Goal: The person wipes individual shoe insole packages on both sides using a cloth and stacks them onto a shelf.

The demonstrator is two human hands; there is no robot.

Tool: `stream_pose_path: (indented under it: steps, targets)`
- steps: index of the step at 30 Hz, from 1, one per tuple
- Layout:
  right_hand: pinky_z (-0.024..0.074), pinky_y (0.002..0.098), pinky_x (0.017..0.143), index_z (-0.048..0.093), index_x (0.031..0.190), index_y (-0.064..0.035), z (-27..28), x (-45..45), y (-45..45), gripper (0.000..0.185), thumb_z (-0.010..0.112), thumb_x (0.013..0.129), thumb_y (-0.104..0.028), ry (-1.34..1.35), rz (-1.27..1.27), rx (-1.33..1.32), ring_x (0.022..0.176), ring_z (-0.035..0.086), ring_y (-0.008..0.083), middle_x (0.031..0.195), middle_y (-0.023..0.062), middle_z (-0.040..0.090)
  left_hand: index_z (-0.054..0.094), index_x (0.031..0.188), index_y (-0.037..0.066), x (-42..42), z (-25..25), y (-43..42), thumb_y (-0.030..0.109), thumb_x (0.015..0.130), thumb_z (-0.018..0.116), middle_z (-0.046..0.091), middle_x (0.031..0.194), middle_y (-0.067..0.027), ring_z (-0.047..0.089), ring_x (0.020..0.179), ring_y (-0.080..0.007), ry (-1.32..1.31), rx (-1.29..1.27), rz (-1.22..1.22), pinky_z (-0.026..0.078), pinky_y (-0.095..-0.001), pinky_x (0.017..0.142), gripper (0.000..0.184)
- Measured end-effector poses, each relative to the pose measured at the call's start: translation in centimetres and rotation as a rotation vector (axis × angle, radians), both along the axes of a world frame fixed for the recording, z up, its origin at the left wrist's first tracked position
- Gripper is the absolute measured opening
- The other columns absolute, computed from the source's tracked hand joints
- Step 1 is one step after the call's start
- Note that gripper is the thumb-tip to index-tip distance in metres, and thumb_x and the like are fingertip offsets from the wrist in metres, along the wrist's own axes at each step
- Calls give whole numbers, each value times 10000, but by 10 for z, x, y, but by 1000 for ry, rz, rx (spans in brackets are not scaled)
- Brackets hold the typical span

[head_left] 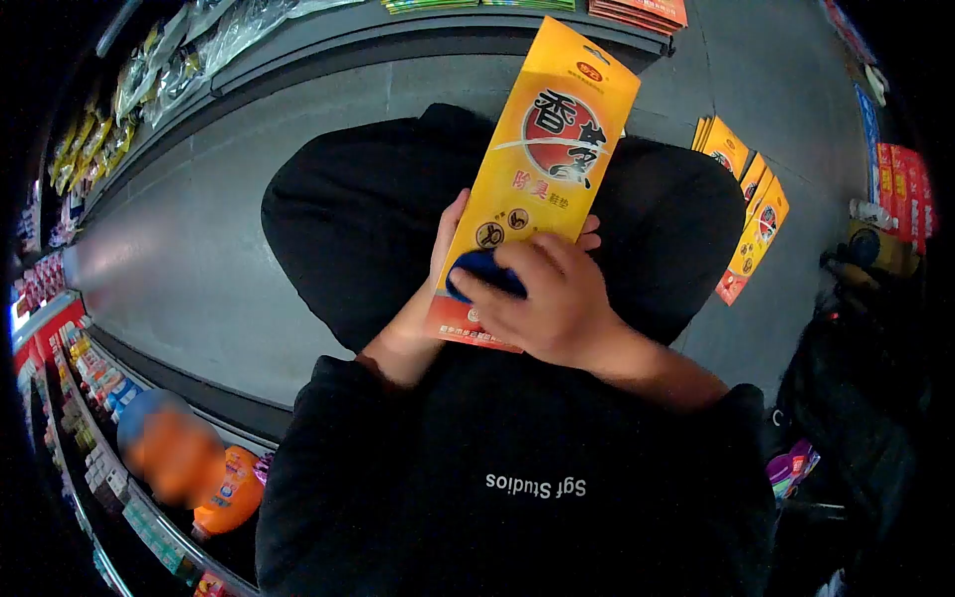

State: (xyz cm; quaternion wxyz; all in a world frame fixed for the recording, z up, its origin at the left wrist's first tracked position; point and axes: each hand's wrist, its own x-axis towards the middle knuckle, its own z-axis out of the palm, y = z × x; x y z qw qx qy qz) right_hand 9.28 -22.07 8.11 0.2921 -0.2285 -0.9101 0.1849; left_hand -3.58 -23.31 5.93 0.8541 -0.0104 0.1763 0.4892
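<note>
A long yellow insole package (552,149) with a red lower end is held up in front of my lap. My left hand (453,234) supports it from behind, with the thumb at the left edge and fingertips showing past the right edge. Over the lower front of the package, my right hand (557,298) is closed on a dark blue pad (484,276). The pad looks soft, like a cloth or sponge, and lies against the package; my fingers hide part of it. Several similar yellow packages (761,224) lie fanned on the floor beside my right knee.
My crossed legs (348,219) are on the grey tiled floor (199,259). A low shelf edge (328,45) with bagged goods runs along the top left. Stocked shelves (129,478) with an orange bottle (231,490) stand at lower left. Red packages (900,189) and dark items are at right.
</note>
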Motion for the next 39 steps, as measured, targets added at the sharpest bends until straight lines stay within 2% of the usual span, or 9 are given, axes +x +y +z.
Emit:
stream_pose_path:
  steps: [3,5,11,13,14,18,27,32,39]
  targets:
    - [424,299,608,672,1012,-217,-3,-4,0,330,675,682,-233,-37,28,85,734,484,188,827,35,479,187,1424,49,1,7,-2,693,832,143,352,1332,-326,395,1208,-449,300,148,-87,290,-505,1027,876]
    - [425,297,598,674,1009,-198,-3,-6,6,316,665,694,-210,-18,30,86,724,492,193,814,45,484,246,1401,39,1,-4,-7,672,856,228,337,1363,-288,371,1240,-413,-97,61,21,306,-468,1030,836]
    - [438,308,588,669,1049,-169,2,-3,15,315,655,735,-180,-34,-73,8,715,505,209,807,63,477,271,1400,79,-2,-20,-15,672,854,274,338,1394,-209,380,1257,-330,-43,37,110,298,-435,1046,806]
    - [442,311,588,667,1062,-175,3,-1,24,323,662,738,-173,-47,-133,-17,713,505,207,799,61,470,285,1394,96,-6,-32,-20,641,865,313,385,1364,-168,380,1265,-295,-439,61,185,289,-414,1058,761]
    - [444,311,587,665,1069,-179,4,-1,31,329,667,741,-166,-68,-184,-30,711,505,204,794,57,465,315,1369,88,-7,-35,-29,544,840,441,439,1287,-196,470,1162,-323,-426,-124,227,370,-412,996,709]
    - [446,321,546,666,1036,-196,0,6,63,335,678,702,-200,-19,-350,45,706,517,223,782,45,475,357,1306,49,-6,-14,-21,360,664,581,490,1157,-258,560,887,-365,30,36,-132,476,-399,816,747]
    - [473,303,542,664,1019,-182,1,5,33,310,607,716,-210,-44,-105,44,740,540,199,766,35,475,354,1316,56,-6,-24,-27,234,591,539,483,1209,-207,509,1066,-358,-23,-192,115,403,-449,937,769]
    - [447,315,509,663,993,-141,4,14,62,312,655,682,-153,-24,-334,85,686,515,206,740,28,456,348,1310,30,-11,-17,-15,230,566,558,485,1191,-230,512,1056,-394,-70,-14,-191,408,-453,947,799]
    - [441,324,545,668,1036,-193,5,16,38,341,665,698,-151,-107,-99,4,675,510,213,754,41,452,326,1324,35,-11,-12,-21,220,575,568,476,1201,-240,502,1071,-397,-62,-76,-9,412,-501,928,809]
